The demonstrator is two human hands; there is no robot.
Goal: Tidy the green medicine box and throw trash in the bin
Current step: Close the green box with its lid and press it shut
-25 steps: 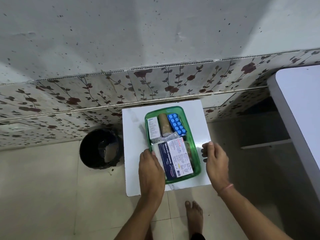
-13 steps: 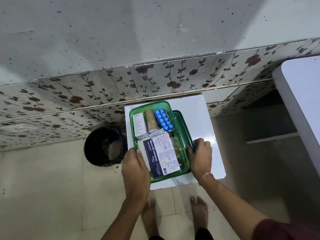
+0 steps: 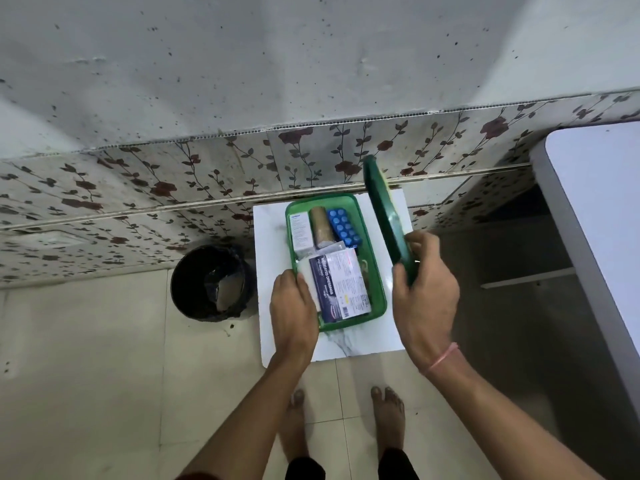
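The green medicine box (image 3: 377, 299) sits open on a small white table (image 3: 270, 237). Inside lie a white carton (image 3: 300, 230), a tan bandage roll (image 3: 320, 226), a blue blister pack (image 3: 343, 227) and a dressings packet (image 3: 341, 289) with dark blue and white print. My left hand (image 3: 294, 311) rests on the box's near left rim, fingers against the white pack beside the dressings packet. My right hand (image 3: 424, 292) grips the green lid (image 3: 384, 216) by its near end and holds it up on edge, to the right of the box.
A black bin (image 3: 211, 282) with a dark liner and some pale trash inside stands on the tiled floor left of the table. A larger white table (image 3: 595, 216) fills the right side. A flowered wall panel runs behind. My bare feet (image 3: 388, 414) stand below the table.
The box slid left off the lid that lay beneath it. My right hand took hold of the lid and raised it on edge at the right. My left hand stayed on the box.
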